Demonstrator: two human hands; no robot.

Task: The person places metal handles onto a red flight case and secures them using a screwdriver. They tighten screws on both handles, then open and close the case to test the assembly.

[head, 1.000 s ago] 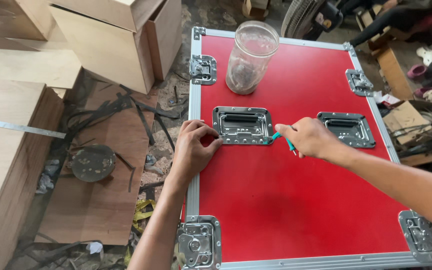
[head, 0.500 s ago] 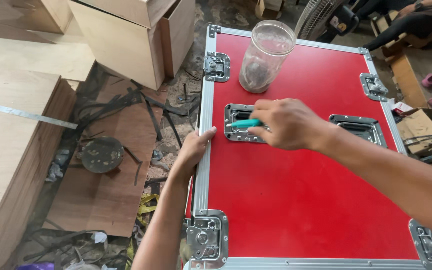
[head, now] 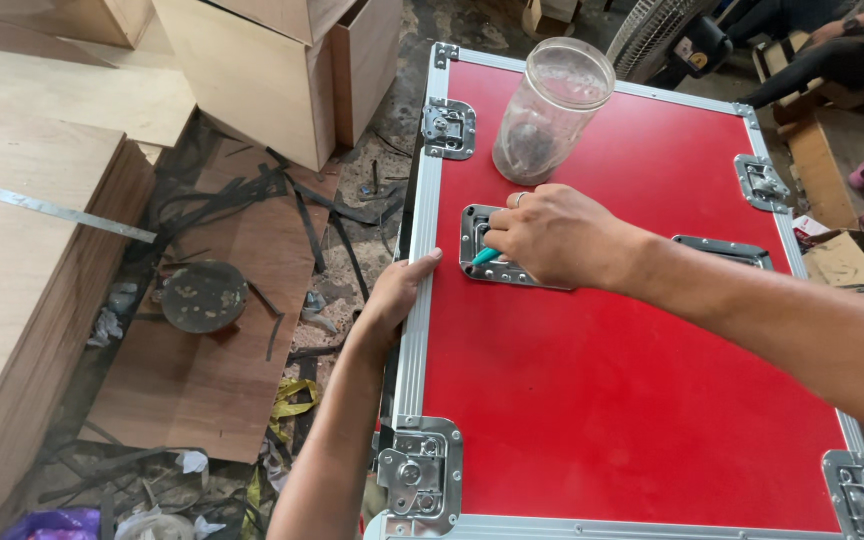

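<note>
"What was on the left side of the room?"

"Big plywood sheets [head: 22, 260], pale wooden boxes [head: 282, 60], and a dirty floor [head: 332, 200] with black strips and a round dark lid [head: 203, 296]."

"And then?"

"A big red case [head: 592, 400] with silver edges and metal corners. The left hand [head: 397, 290] lay flat on its left edge, fingers together, holding nothing."

"What did the right hand do?"

"The right hand [head: 552, 235] pinched a small teal pen [head: 485, 256] over the silver handle plate [head: 487, 250] near the left edge. A clear plastic jar [head: 550, 108] stood behind it, near the top of the case. A second handle plate [head: 722, 250] peeked out past the wrist."

"Was it different from a second before?"

"Yes. The right hand had been on the right side of the plate, and it crossed to the left side. The left hand had slid off the plate to the case edge."
</note>
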